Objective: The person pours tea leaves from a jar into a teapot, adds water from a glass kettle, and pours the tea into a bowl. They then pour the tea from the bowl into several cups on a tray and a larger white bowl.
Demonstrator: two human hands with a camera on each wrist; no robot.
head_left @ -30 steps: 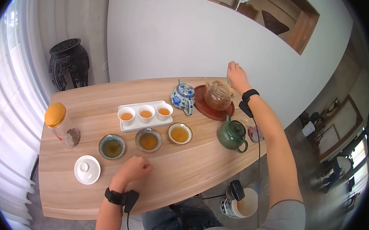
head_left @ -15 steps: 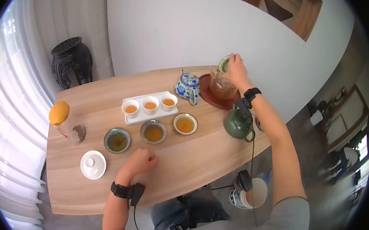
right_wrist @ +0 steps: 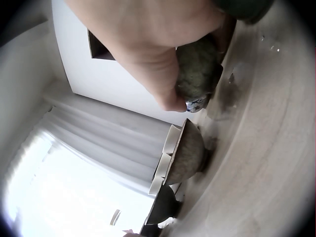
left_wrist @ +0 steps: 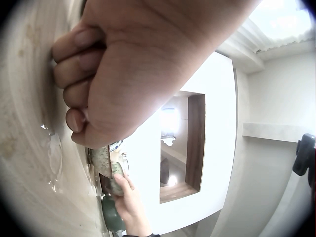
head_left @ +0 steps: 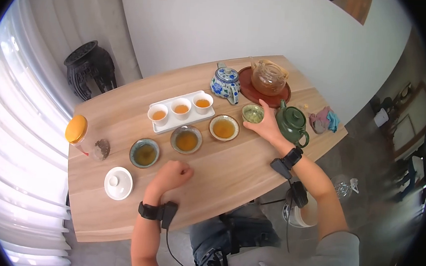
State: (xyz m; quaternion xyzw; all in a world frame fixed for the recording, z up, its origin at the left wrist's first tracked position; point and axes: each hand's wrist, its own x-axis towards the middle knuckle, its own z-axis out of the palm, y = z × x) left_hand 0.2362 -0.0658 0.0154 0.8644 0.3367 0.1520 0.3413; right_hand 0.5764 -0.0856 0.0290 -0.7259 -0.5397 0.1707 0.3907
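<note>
In the head view my right hand (head_left: pixel 269 128) grips a small green tea bowl (head_left: pixel 252 114) by its rim, thumb and fingers on opposite sides. The right wrist view shows the bowl's rough green outside (right_wrist: pixel 197 69) close over the table. It stands between the green teapot (head_left: pixel 291 122) and a tea bowl with a pale rim (head_left: pixel 224 128). My left hand (head_left: pixel 171 175) rests on the table, fingers curled into a loose fist around nothing. Ahead of it are a brown-grey tea bowl (head_left: pixel 187 140) and a blue-green one (head_left: pixel 144 153), both with tea.
A white tray (head_left: pixel 160 127) bears three white cups of tea. Behind are a blue-and-white teapot (head_left: pixel 225 84) and a glass teapot (head_left: pixel 269 78) on a red-brown tray (head_left: pixel 245 88). A lidded white bowl (head_left: pixel 119 183) and yellow-capped jar (head_left: pixel 77 129) stand left; crumpled cloths (head_left: pixel 324 120) lie right.
My right hand has brought the green tea bowl from beyond the glass teapot down toward me, beside the row of tea bowls. My left hand has stayed on the table. The head view has tilted down.
</note>
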